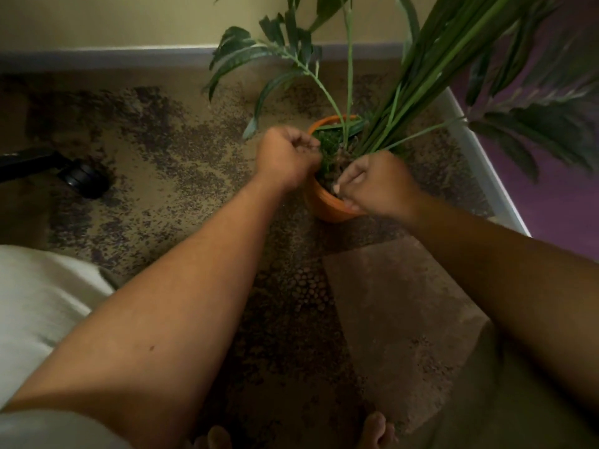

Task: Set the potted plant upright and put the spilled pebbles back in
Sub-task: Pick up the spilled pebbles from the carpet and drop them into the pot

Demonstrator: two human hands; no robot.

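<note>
An orange pot (327, 207) stands upright on the patterned carpet, holding a plant (418, 79) with long green stems and leaves that lean up and to the right. My left hand (287, 157) is curled over the pot's left rim, fingers closed; what it holds is hidden. My right hand (376, 183) rests on the pot's near right rim, fingers pinched together over the soil. Green moss and brownish soil show between the two hands. No loose pebbles can be told apart from the carpet's speckled pattern.
A black chair leg with a caster (82, 178) lies at the left. A white baseboard (479, 157) and purple wall run along the right. A brown mat (398, 319) lies in front of the pot. My bare toes (376, 429) show at the bottom edge.
</note>
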